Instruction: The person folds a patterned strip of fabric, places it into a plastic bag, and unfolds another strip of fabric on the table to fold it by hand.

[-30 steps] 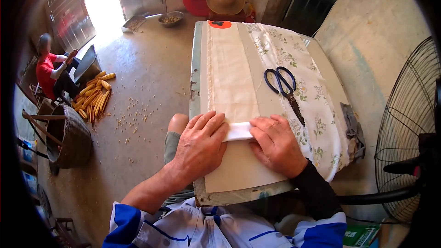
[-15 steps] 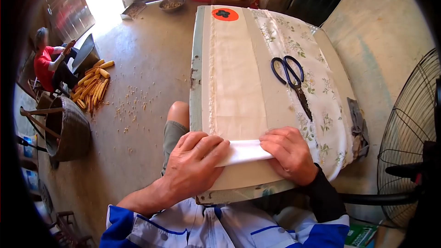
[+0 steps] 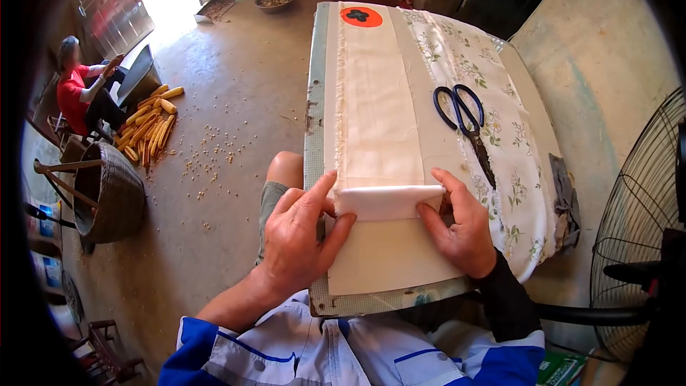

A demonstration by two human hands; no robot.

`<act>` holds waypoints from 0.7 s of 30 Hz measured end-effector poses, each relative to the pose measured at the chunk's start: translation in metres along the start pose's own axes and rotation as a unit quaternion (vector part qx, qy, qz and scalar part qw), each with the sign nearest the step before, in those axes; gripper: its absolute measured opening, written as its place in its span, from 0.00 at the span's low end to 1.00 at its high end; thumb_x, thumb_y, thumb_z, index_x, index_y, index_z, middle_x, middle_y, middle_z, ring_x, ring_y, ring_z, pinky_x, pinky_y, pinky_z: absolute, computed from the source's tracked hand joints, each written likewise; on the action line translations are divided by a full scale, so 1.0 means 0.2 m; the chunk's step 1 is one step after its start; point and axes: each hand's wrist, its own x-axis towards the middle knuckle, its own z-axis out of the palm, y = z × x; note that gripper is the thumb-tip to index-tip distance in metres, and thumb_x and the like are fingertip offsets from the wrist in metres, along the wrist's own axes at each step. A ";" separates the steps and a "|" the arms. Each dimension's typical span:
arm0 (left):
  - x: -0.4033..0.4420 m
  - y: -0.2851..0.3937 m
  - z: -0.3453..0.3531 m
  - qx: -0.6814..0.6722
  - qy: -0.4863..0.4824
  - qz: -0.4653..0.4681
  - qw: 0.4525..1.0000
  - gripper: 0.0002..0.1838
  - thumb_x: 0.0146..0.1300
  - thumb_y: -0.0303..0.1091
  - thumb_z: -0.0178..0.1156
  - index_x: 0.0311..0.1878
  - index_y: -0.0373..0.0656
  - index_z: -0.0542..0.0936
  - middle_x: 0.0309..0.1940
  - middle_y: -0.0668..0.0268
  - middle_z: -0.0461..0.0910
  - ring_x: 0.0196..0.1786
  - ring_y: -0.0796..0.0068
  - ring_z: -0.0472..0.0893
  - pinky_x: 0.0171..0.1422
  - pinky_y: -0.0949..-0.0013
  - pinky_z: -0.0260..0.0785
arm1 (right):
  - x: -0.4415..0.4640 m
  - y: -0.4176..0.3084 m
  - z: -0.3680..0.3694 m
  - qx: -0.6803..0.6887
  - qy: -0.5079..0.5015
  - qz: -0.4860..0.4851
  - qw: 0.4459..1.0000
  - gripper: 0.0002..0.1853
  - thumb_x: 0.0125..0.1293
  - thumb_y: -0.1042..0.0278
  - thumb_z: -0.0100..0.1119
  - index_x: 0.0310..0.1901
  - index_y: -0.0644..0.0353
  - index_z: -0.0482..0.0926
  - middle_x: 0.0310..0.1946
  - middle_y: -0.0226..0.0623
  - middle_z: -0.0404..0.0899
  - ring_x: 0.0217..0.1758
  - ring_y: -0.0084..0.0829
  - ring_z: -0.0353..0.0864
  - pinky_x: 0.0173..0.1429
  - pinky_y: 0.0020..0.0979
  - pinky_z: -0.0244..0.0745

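A long cream cloth strip [image 3: 379, 114] lies along the board, its near end folded over into a white band [image 3: 386, 204]. At the band's left end is my left hand [image 3: 300, 232], its index finger and thumb apart and its other fingers curled at the cloth's edge. My right hand [image 3: 461, 225] grips the right end, with the thumb on the band and the index finger beyond the fold. Dark-handled scissors [image 3: 468, 127] lie half open to the right, on flowered cloth [image 3: 514, 143]. An orange-red oval patch with a dark shape [image 3: 361, 16] marks the strip's far end.
Beneath the cloths is a worn board-topped table [image 3: 318, 100]. A fan [image 3: 636, 243] stands close on the right. At left, a person in red [image 3: 75, 93] sits by a corn pile [image 3: 146, 129] and a tub [image 3: 139, 78]. A basket [image 3: 107, 193] stands nearer, with loose kernels around.
My hands have moved from on top of the narrow roll to its ends, and fingers have spread. The fold now shows as a wider, flatter band. The view has shifted slightly.
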 end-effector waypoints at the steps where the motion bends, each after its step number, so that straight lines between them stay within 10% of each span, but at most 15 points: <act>1: 0.00 0.00 0.00 -0.001 -0.002 -0.010 1.000 0.32 0.59 0.25 0.77 0.68 0.29 0.79 0.31 0.63 0.86 0.37 0.65 0.85 0.46 0.62 0.82 | 0.00 0.00 0.00 0.010 -0.003 0.017 1.000 0.31 0.68 0.74 0.74 0.70 0.68 0.74 0.36 0.45 0.82 0.31 0.37 0.81 0.38 0.36 0.79; 21: 0.04 0.03 0.01 0.074 -0.023 -0.004 0.997 0.17 0.58 0.24 0.75 0.52 0.43 0.87 0.28 0.67 0.80 0.32 0.64 0.81 0.42 0.60 0.78 | 0.00 -0.02 0.03 -0.071 0.015 0.035 0.997 0.39 0.63 0.74 0.78 0.73 0.71 0.69 0.33 0.40 0.80 0.34 0.39 0.82 0.41 0.39 0.81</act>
